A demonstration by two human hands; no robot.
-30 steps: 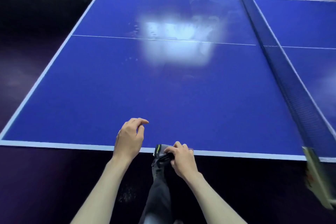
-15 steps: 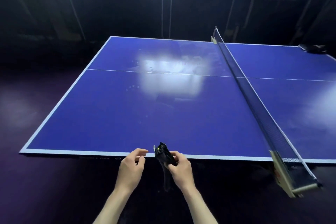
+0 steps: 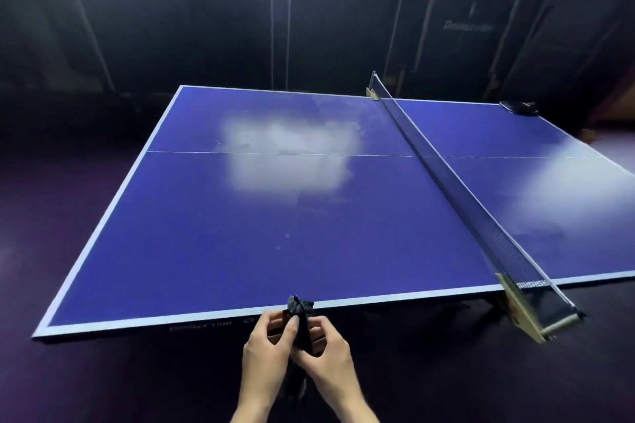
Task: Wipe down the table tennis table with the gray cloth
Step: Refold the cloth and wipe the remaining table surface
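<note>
- Table tennis table (image 3: pixel 206 233) fills most of the view: a blue top with a pale edge band, a thin white centre line running across it, and its near edge just in front of the person's hands. Two whitish glare patches lie on the surface, one near the middle of the left half and one on the right half.
- Folded tables (image 3: pixel 464 27) stand upright against the dark back wall, beyond the far edge; faint lettering on one is too blurred to read.
- Net (image 3: pixel 457 189) stretches from the far edge to the near edge on the right, dividing the top, and ends in a clamp post (image 3: pixel 529 312) that hangs over the near edge.
- Left hand (image 3: pixel 266 354) is below the near edge, off the tabletop, fingers curled round the left side of the cloth with the thumb pressed against it.
- Right hand (image 3: pixel 326 361) sits just beside the left, touching it, fingers bent and pinching the cloth's right side.
- Gray cloth (image 3: pixel 299 312) looks almost black in this light. It is bunched upright between both hands, its crumpled top poking above the fingers right at the table's near edge; a tail hangs down between the wrists.
- Dark object (image 3: pixel 519 107), small, lies on the far right corner of the top; I cannot tell what it is.
</note>
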